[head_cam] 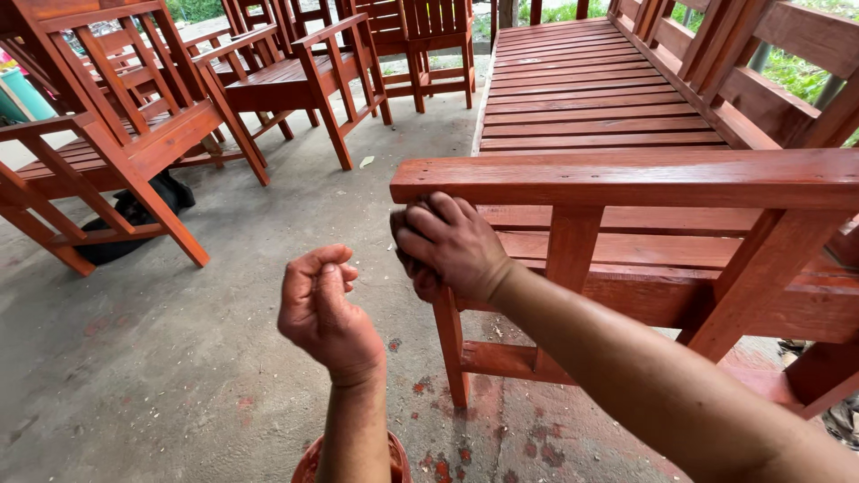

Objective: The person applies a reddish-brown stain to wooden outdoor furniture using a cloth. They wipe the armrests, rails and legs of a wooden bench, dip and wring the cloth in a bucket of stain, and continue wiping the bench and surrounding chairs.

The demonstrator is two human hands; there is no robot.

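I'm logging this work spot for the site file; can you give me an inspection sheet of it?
Surface: grey concrete floor, red stain spots near the bench leg.
Job's things: red-stained wooden bench; dark cloth-like wad, mostly hidden, pressed against its armrest end.
Clutter: dark bundle under a chair; red container rim at bottom edge.
Hands: right hand closed on the wad; left hand loosely curled, empty.
Cables: nothing seen.
Surroundings: stained wooden chairs, greenery beyond.

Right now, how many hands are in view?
2. The right hand presses a dark rag against the end of the bench armrest. The left hand hangs loosely curled in front, above the concrete floor, touching nothing.
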